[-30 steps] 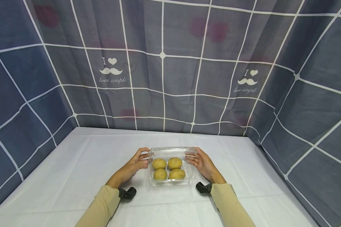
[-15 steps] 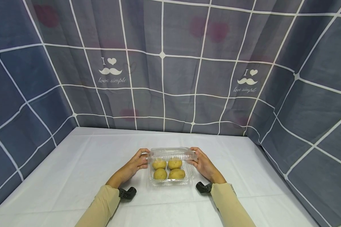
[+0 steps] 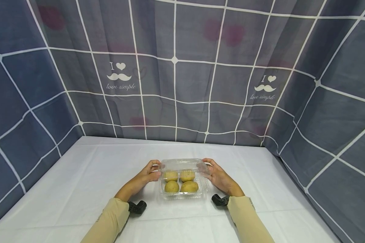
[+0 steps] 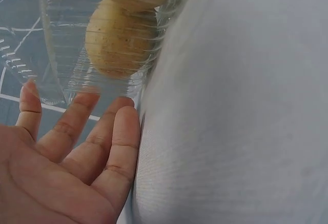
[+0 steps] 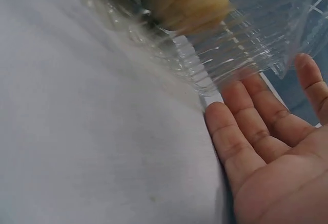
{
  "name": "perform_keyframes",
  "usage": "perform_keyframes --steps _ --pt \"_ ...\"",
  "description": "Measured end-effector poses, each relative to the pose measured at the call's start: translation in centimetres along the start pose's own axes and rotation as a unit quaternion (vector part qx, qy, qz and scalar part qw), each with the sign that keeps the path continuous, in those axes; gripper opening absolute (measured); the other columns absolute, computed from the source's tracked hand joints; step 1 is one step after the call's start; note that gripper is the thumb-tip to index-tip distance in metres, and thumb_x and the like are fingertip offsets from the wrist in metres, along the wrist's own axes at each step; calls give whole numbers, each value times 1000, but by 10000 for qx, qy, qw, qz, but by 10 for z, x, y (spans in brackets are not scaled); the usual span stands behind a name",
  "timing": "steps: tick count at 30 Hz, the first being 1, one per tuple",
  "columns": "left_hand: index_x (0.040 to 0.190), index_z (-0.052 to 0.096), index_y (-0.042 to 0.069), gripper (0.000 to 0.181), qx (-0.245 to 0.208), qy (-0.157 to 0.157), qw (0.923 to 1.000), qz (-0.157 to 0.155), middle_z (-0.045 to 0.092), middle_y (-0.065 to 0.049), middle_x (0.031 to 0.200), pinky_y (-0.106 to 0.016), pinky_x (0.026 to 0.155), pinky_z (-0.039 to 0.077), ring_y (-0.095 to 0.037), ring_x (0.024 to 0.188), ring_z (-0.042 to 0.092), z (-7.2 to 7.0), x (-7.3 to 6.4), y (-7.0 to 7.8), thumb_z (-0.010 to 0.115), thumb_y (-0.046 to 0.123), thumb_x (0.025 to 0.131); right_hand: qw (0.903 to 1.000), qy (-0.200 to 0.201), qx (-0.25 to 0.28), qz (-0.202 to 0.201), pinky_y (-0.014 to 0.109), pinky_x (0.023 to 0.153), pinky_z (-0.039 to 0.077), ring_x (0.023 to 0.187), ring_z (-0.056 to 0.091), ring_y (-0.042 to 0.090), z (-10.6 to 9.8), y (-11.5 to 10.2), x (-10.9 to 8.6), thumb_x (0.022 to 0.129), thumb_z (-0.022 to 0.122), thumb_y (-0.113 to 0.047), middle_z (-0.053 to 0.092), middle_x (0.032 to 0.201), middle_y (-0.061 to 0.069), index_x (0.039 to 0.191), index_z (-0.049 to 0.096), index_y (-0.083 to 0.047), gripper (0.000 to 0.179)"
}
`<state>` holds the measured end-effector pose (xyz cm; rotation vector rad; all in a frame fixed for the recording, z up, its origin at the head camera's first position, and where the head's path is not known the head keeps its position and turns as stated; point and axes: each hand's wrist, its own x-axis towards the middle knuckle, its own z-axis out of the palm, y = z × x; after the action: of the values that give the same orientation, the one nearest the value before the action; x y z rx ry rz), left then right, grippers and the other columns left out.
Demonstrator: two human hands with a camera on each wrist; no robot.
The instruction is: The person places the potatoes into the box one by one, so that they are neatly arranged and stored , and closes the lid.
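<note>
A clear plastic clamshell box (image 3: pixel 182 194) sits on the white table with several yellow potatoes (image 3: pixel 171 186) inside. Its hinged lid (image 3: pixel 181 164) slants forward from the back, covering the rear potatoes in the head view. My left hand (image 3: pixel 143 176) is at the box's left side, its spread fingertips touching the ribbed plastic wall (image 4: pixel 72 39) in the left wrist view. On the opposite side my right hand (image 3: pixel 220 177) mirrors it; in the right wrist view its extended fingers (image 5: pixel 246 116) reach the plastic (image 5: pixel 241 44) below a potato (image 5: pixel 192 6).
White cloth (image 3: pixel 115 216) covers the table. A dark grid-patterned curtain (image 3: pixel 158 77) encloses the back and both sides. Each wrist wears a black camera mount (image 3: pixel 137 207), just beyond the beige sleeves (image 3: pixel 109 216).
The lid has swung forward and down, from near the back edge to over the rear potatoes. Both hands have followed it only slightly; the box base and potatoes stay put.
</note>
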<state>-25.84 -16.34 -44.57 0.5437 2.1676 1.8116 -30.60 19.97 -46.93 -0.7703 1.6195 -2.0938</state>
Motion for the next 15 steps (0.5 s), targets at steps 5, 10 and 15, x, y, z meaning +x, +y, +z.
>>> perform_keyframes --steps 5,10,15 --pt "151 29 -2 77 -65 -67 10000 11 27 -39 164 -63 120 37 -57 151 34 -1 0 -1 71 33 97 9992 -364 -177 -57 32 118 43 142 52 20 -4 -5 -1 112 46 -14 46 155 15 156 42 -17 45" --pt "160 17 -1 92 -136 -241 9995 158 26 -39 166 -63 119 37 -57 151 34 -3 0 -1 77 28 97 9967 -487 -644 63 33 120 40 149 42 27 -6 -12 -3 106 48 -7 31 163 33 167 28 -1 64" --pt "170 8 0 108 18 -370 9992 151 23 -38 169 -66 118 39 -59 151 31 -6 -1 -1 81 29 96 9912 -410 -1150 503 30 114 42 142 39 26 -6 -20 -5 103 67 -22 24 165 36 168 21 4 85"
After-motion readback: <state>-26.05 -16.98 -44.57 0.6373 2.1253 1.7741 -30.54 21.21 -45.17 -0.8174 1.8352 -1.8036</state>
